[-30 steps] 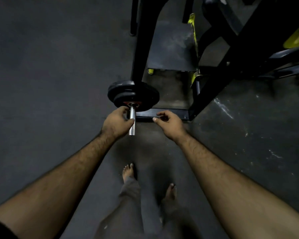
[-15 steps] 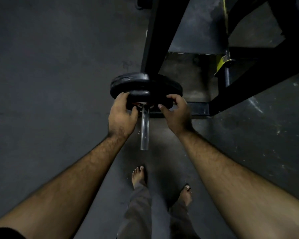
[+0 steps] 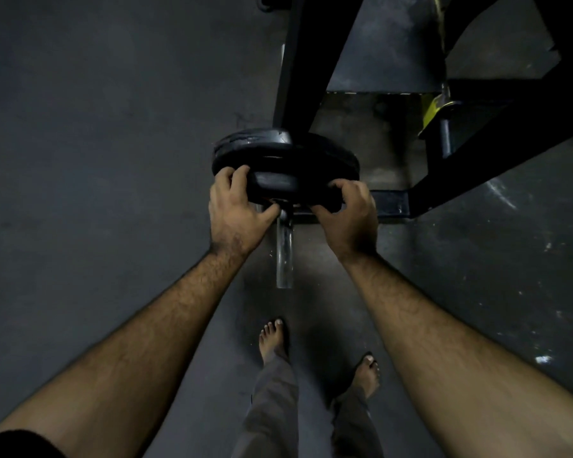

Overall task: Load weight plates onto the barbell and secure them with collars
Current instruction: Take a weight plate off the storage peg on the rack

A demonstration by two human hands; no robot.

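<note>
Black weight plates sit on the steel barbell sleeve [image 3: 284,256], which points toward me at mid-frame. A larger plate [image 3: 265,148] is at the back and a smaller plate [image 3: 288,185] is in front of it. My left hand [image 3: 237,213] grips the smaller plate's left edge, fingers over the rim and thumb under. My right hand [image 3: 349,214] grips its right edge the same way. The bare end of the sleeve sticks out below my hands. No collar is visible.
A black rack upright [image 3: 306,61] rises right behind the plates, with a black base beam [image 3: 391,204] and diagonal brace [image 3: 497,133] to the right. A yellow-tagged peg [image 3: 439,112] stands behind. My bare feet [image 3: 273,338] are on the dark floor below the sleeve.
My left hand left the sleeve and both hands took hold of the smaller plate's edges; the view has closed in on the plates.
</note>
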